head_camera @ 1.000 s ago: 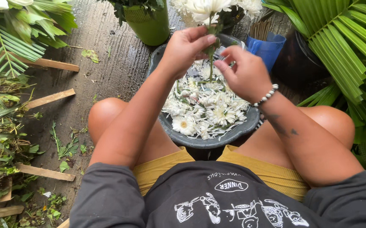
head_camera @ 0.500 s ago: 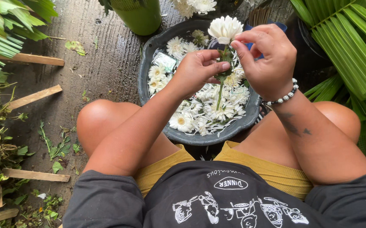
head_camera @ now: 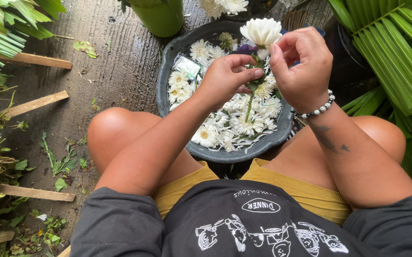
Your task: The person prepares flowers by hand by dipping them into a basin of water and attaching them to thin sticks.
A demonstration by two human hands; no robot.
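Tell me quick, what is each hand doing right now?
Left hand: closed, pinching the green stem of the white flower.
Right hand: fingers curled beside the flower, above the dark basin; cannot tell if it grips it.

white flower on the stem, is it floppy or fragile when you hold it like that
Probably light: the left hand pinches the thin green stem with fingertips only. The white flower stands upright, so the stem seems fairly stiff. Its thin petals likely bruise easily near the right hand.

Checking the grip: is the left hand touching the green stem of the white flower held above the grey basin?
Touching. The head view shows the left hand pinching the green stem between thumb and fingertips.
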